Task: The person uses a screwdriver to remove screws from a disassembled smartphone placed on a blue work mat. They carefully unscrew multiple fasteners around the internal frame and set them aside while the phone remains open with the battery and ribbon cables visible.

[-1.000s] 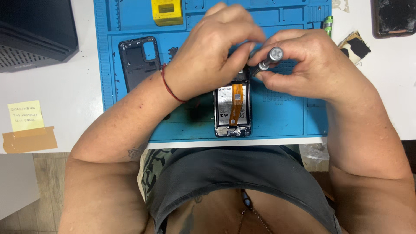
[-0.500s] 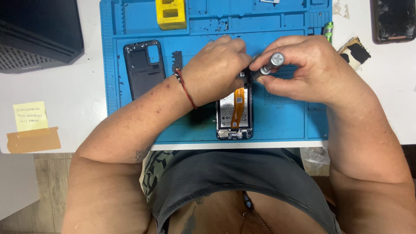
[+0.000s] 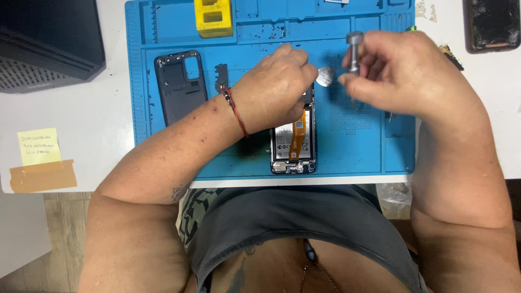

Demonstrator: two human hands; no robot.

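Right hand (image 3: 401,73) lifted, gripping the screwdriver (image 3: 354,51); left hand (image 3: 277,89) pinches a pick (image 3: 325,76) that could gouge the open phone (image 3: 293,142).

We cannot see the upper part of the opened phone (image 3: 293,142), which lies under the left hand (image 3: 274,89). The screwdriver (image 3: 354,51) tip is lost behind the right hand (image 3: 404,76), and the frame's top edge cuts the yellow block (image 3: 213,18) and dark phone (image 3: 491,24) at upper right.
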